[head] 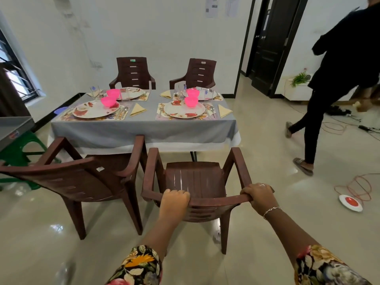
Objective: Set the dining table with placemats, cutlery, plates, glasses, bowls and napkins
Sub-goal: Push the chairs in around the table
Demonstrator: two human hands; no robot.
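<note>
- Head view, lower middle of the frame: holding the brown chair by its back rail with both hands, left hand on the rail's left part, right hand at its right corner, fingers of each clamped over the rail.
- Gripped wide like that probably to steer the chair straight in at the near right setting; seat facing the table, not yet tucked under.
- Middle of the frame: four settings on a grey cloth, each with a placemat, flowered plate, pink bowl, cutlery and folded yellow napkin; glasses towards the far side. Laying apparently done.
- Left of centre: a second chair, standing askew, just beside the first.
- Around: glossy pale floor, white walls, dark door upper right, barred window upper left, orange cable and a person in black at right.
</note>
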